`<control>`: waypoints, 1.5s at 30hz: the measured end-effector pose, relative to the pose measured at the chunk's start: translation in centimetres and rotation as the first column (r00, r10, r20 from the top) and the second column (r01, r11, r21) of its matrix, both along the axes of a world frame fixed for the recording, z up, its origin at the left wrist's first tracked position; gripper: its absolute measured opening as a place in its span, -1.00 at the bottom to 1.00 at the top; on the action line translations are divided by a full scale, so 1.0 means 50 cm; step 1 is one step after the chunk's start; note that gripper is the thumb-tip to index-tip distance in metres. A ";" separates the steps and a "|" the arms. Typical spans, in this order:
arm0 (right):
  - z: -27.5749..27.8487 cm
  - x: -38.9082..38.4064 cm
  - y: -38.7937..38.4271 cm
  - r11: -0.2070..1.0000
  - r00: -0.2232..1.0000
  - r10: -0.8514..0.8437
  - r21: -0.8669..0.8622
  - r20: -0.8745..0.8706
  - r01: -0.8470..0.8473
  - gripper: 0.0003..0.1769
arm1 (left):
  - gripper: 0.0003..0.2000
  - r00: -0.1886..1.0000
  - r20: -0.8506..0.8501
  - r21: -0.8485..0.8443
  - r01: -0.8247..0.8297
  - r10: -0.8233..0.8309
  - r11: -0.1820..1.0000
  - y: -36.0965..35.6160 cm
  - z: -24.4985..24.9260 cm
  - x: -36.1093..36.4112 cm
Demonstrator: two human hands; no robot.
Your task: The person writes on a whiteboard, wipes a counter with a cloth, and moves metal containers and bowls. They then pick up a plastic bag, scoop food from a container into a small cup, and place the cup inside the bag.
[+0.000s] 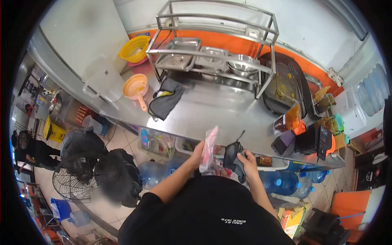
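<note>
My left hand (197, 155) is closed on a clear plastic bag (210, 143) with something pink inside, held upright in front of my chest at the counter's front edge. My right hand (248, 162) pinches a dark grey cloth item (232, 156), perhaps a pouch or cap, with a thin dark strap or cord sticking up from it. Below the bag, more red-and-clear wrapping (220, 170) shows close to my shirt, partly hidden. Ahead lies the steel counter (204, 110), where a dark grey folded cloth (167, 98) rests beside an orange pan (136, 87).
A metal rack (212, 18) with steel trays stands at the back. Black trays (286, 81), sauce containers (288, 120) and a dark device (314, 141) crowd the right. Water jugs (271, 181) sit below. Left are a fan (75, 175) and a person (34, 153).
</note>
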State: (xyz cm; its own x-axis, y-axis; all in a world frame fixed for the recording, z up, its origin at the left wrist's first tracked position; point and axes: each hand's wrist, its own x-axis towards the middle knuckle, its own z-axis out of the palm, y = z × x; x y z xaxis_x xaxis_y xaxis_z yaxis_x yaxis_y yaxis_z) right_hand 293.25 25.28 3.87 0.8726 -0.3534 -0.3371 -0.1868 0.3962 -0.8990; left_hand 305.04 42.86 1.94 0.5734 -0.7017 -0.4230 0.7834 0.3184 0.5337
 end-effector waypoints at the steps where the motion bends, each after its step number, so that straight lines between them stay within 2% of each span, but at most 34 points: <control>1: -0.001 -0.010 0.001 1.000 1.000 0.002 -0.020 -0.027 -0.003 -0.94 | -0.53 0.997 -0.068 0.107 -0.020 0.027 0.994 -0.008 0.037 -0.008; 2: -0.008 -0.015 0.000 1.000 1.000 0.006 -0.012 0.009 -0.006 -0.87 | -0.57 0.996 -0.002 -0.076 0.085 -0.085 0.993 -0.005 0.006 -0.004; 3: -0.005 -0.025 -0.001 1.000 1.000 -0.006 -0.010 0.008 0.006 -0.87 | -0.57 0.995 -0.003 -0.074 0.096 -0.097 0.993 -0.005 -0.025 -0.004; 5: 0.015 -0.023 -0.014 0.974 0.997 -0.049 0.222 0.052 0.036 -0.81 | -0.57 0.967 0.062 -0.493 0.245 -0.247 0.835 -0.025 -0.057 0.004; 6: 0.021 -0.018 -0.024 0.975 0.995 -0.070 0.214 0.071 0.054 -0.81 | -0.58 0.968 0.088 -0.533 0.245 -0.235 0.810 -0.040 -0.033 -0.003; 7: 0.023 -0.016 -0.033 0.969 0.991 -0.085 0.239 0.102 0.059 -0.78 | -0.58 0.962 0.101 -0.536 0.267 -0.253 0.801 -0.050 -0.023 -0.004; 9: 0.021 -0.021 -0.038 0.954 0.984 -0.108 0.294 0.142 0.063 -0.73 | -0.60 0.942 0.215 -0.141 0.292 -0.258 0.946 -0.053 -0.013 -0.013; 10: 0.040 -0.023 -0.036 0.946 0.988 -0.153 0.295 0.032 0.137 -0.62 | -0.60 0.957 0.180 -0.035 0.237 -0.227 0.971 -0.055 0.026 -0.025; 11: 0.058 -0.028 -0.043 0.943 0.987 -0.161 0.296 0.017 0.149 -0.62 | -0.60 0.958 0.165 -0.035 0.245 -0.236 0.969 -0.058 0.042 -0.028; 13: 0.078 -0.051 -0.045 0.881 0.997 -0.045 0.468 -0.061 0.068 -0.48 | -0.60 0.949 0.176 0.134 0.239 -0.260 0.962 -0.052 0.054 -0.032; 14: 0.045 -0.061 -0.058 0.890 0.997 -0.021 0.453 -0.074 0.052 -0.44 | -0.63 0.890 0.302 0.051 0.343 -0.342 0.938 -0.050 0.022 -0.019; 15: 0.050 -0.067 -0.058 0.889 0.997 -0.036 0.454 -0.065 0.062 -0.44 | -0.63 0.882 0.310 0.055 0.357 -0.356 0.932 -0.057 0.040 -0.024; 16: 0.059 -0.073 -0.059 0.994 0.998 0.054 -0.098 -0.040 -0.058 -0.45 | -0.64 0.862 0.341 0.180 0.332 -0.376 0.926 -0.066 0.072 -0.032; 17: 0.066 -0.078 -0.062 0.769 0.989 0.130 -0.622 -0.074 -0.147 -0.46 | -0.65 0.839 0.374 0.299 0.294 -0.395 0.908 -0.076 0.091 -0.037; 18: 0.030 -0.081 -0.077 0.835 0.983 0.057 -0.532 -0.175 -0.143 -0.41 | -0.65 0.857 0.309 0.308 0.320 -0.412 0.896 -0.080 0.060 -0.023; 19: 0.027 -0.081 -0.091 0.834 0.986 0.042 -0.537 -0.164 -0.125 -0.41 | -0.65 0.848 0.321 0.308 0.329 -0.422 0.893 -0.088 0.084 -0.018; 21: 0.032 -0.088 -0.100 0.986 0.987 0.050 -0.151 -0.150 -0.073 -0.37 | -0.64 0.849 0.245 0.299 0.394 -0.469 0.869 -0.094 0.121 -0.020; 22: 0.049 -0.095 -0.096 0.995 0.994 0.043 -0.085 -0.099 -0.051 -0.41 | -0.67 0.823 0.325 0.269 0.391 -0.465 0.880 -0.096 0.117 -0.020; 23: 0.053 -0.098 -0.093 0.996 0.993 0.042 -0.076 -0.108 -0.050 -0.41 | -0.67 0.826 0.313 0.273 0.395 -0.469 0.877 -0.102 0.119 -0.019; 25: 0.055 -0.107 -0.085 0.893 0.995 0.103 -0.441 0.006 -0.090 -0.54 | -0.70 0.753 0.396 0.276 0.449 -0.526 0.850 -0.116 0.124 -0.014; 27: 0.042 -0.104 -0.092 0.877 0.998 0.058 -0.479 0.019 -0.042 -0.66 | -0.73 0.735 0.443 0.273 0.434 -0.513 0.858 -0.124 0.109 -0.004; 29: -0.030 -0.098 -0.124 0.980 0.960 -0.132 -0.180 -0.245 0.089 -0.70 | -0.73 0.642 0.602 0.345 0.326 -0.474 0.880 -0.130 0.086 0.002; 30: -0.046 -0.092 -0.124 0.961 0.953 -0.214 -0.220 -0.214 0.167 -0.74 | -0.71 0.652 0.659 0.304 0.224 -0.374 0.926 -0.137 0.119 -0.021; 31: -0.043 -0.085 -0.123 0.961 0.957 -0.208 -0.224 -0.203 0.161 -0.74 | -0.69 0.510 0.757 0.376 0.170 -0.408 0.911 -0.140 0.109 -0.021; 33: -0.044 -0.079 -0.107 0.980 0.968 -0.128 0.121 -0.217 0.157 -0.66 | -0.64 0.330 0.795 0.446 0.253 -0.510 0.858 -0.140 0.092 -0.041; 34: -0.001 -0.072 -0.081 0.917 0.990 -0.067 0.383 -0.122 0.109 -0.50 | -0.63 0.220 0.789 0.523 0.252 -0.574 0.814 -0.137 0.088 -0.062; 35: 0.004 -0.078 -0.090 0.751 0.978 0.209 0.639 0.011 -0.168 -0.40 | -0.63 0.112 0.767 0.596 0.243 -0.632 0.765 -0.135 0.082 -0.087; 36: -0.007 -0.082 -0.086 0.699 0.977 0.214 0.703 -0.026 -0.134 -0.41 | -0.60 0.116 0.769 0.556 0.362 -0.628 0.748 -0.135 0.066 -0.104; 37: -0.025 -0.078 -0.085 0.646 0.974 0.221 0.757 -0.056 -0.103 -0.42 | -0.60 0.128 0.767 0.555 0.358 -0.629 0.751 -0.129 0.045 -0.113; 38: -0.064 -0.075 -0.076 0.800 0.992 0.087 0.600 -0.094 -0.013 -0.53 | -0.60 0.248 0.767 0.489 0.373 -0.592 0.789 -0.124 0.025 -0.114; 39: -0.093 -0.072 -0.073 0.802 0.991 0.100 0.596 -0.087 -0.028 -0.53 | -0.60 0.362 0.756 0.418 0.376 -0.546 0.827 -0.120 0.014 -0.111; 41: -0.129 -0.060 -0.073 0.938 0.995 -0.028 0.341 -0.095 0.059 -0.72 | -0.58 0.434 0.713 0.411 0.376 -0.550 0.830 -0.104 0.005 -0.089; 43: -0.126 -0.024 -0.071 0.980 0.985 -0.173 0.103 0.013 0.171 -0.80 | -0.55 0.674 0.524 0.315 0.414 -0.521 0.854 -0.088 0.030 -0.070; 45: -0.119 -0.001 -0.092 0.955 0.975 -0.212 -0.226 -0.070 0.191 -0.77 | -0.51 0.750 0.592 0.200 0.218 -0.295 0.955 -0.077 0.055 -0.076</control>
